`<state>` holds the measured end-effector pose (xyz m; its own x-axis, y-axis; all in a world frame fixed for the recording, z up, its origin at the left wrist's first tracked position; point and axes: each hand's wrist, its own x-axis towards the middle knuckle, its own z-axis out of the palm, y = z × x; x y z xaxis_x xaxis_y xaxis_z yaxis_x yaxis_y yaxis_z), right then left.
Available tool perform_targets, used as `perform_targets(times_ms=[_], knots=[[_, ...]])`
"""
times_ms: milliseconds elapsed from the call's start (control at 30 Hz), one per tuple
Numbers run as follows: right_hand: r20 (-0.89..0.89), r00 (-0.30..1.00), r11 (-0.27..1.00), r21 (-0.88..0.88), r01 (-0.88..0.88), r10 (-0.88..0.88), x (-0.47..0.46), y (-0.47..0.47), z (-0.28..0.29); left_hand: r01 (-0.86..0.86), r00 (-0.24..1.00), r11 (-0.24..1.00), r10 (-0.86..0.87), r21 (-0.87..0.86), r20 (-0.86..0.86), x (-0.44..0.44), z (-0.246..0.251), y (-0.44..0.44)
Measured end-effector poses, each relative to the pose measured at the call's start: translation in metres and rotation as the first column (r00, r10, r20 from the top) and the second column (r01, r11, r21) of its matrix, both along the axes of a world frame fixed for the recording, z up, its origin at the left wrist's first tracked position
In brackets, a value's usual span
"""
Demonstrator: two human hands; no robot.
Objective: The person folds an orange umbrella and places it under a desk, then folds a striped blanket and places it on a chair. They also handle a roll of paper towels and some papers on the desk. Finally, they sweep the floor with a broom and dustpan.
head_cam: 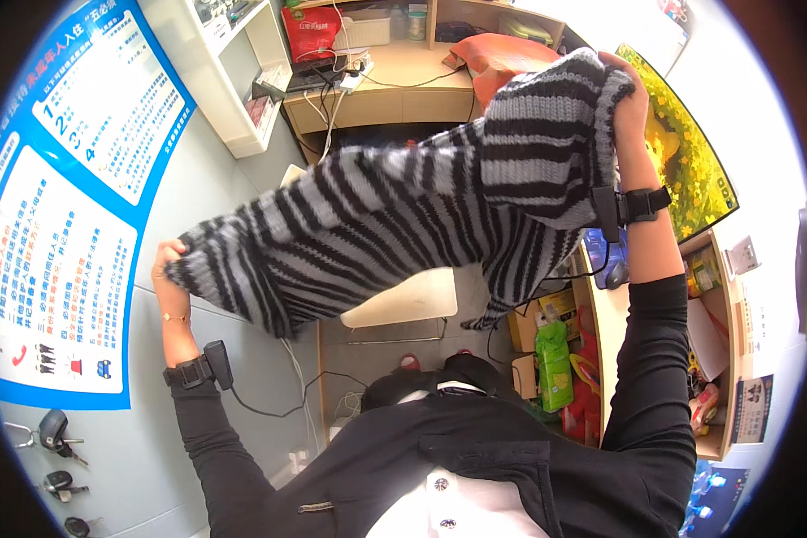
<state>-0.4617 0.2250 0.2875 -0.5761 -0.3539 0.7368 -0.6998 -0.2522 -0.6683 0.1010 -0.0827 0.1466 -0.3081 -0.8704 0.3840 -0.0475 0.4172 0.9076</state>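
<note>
A knitted garment [376,222] with black and grey stripes hangs stretched out in the air between my two hands. My left hand [169,261] grips its narrower end near the poster wall. On the other side, my right hand [629,101] is raised higher and holds the ribbed edge of a wider, folded part. Most of the right fingers are hidden behind the knit. A loose striped end dangles below the right part, above the floor. Each wrist wears a black strap with a small device and a cable.
A cream-coloured seat [403,299] stands below the garment. Behind it is a wooden desk [390,101] with cables, a power strip [356,77] and an orange bag [494,60]. A lit monitor [693,155] is at right, above a green package [553,366]. Several keys [57,430] hang at left.
</note>
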Motion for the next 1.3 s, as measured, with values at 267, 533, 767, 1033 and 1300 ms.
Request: perform_targets(times_ms=[267, 533, 767, 1033, 1300], knots=[[0.046, 0.976, 0.975, -0.068, -0.210, 0.213, 0.077, -0.034, -0.012, 0.383, 0.645, 0.920, -0.202, -0.083, 0.737, -0.060, -0.012, 0.051], [-0.023, 0.988, 0.988, -0.023, -0.155, 0.155, 0.173, -0.075, -0.071, 0.576, 0.753, 0.809, -0.580, 0.116, 0.311, -0.229, -0.035, 0.150], [-0.151, 0.974, 0.965, 0.229, -0.129, 0.166, 0.174, -0.054, -0.095, 0.610, 0.792, 0.665, -0.518, 0.430, -0.323, -0.246, -0.024, 0.162], [-0.262, 0.947, 0.951, 0.291, -0.107, 0.187, 0.164, -0.045, -0.096, 0.407, 0.806, 0.894, -0.255, -0.188, 0.534, -0.255, 0.013, 0.185], [-0.133, 0.827, 0.723, 0.574, -0.385, 0.546, 0.118, -0.022, -0.147, 0.187, 0.976, 0.792, -0.080, -0.581, 0.205, -0.251, 0.083, 0.178]])
